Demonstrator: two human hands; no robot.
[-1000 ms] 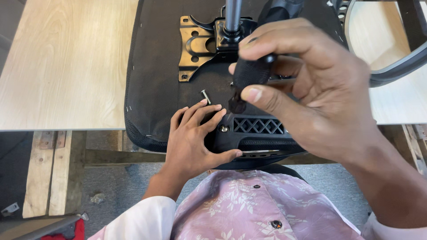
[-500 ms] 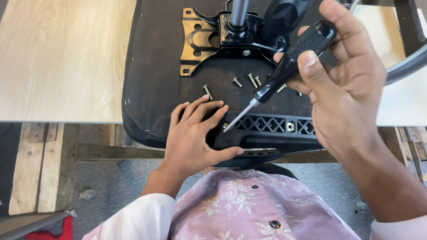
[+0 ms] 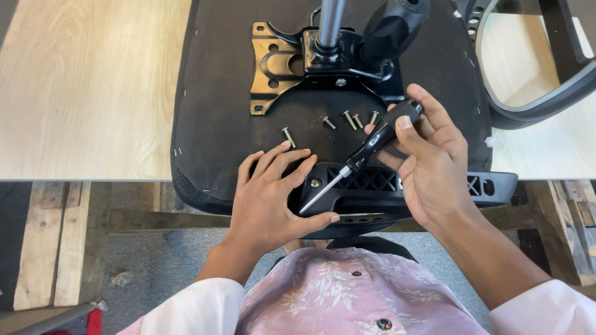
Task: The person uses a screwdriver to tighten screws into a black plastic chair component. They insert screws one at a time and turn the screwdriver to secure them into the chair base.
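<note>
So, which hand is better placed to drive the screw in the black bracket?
The right hand. It already holds the screwdriver, whose tip lies near the screw in the black bracket. The left hand lies flat on the seat underside, bracing it.

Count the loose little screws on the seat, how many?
5 small silver metal screws: one above the left hand, four beside the right hand. Hands may hide more.

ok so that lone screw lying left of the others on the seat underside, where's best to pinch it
Probably the shank of the lone screw, pinched across from above. It lies flat on the black seat underside, head towards the top left, with bare fabric on both sides. The left hand is nearest, fingertips just below it; the right hand holds the screwdriver.
</note>
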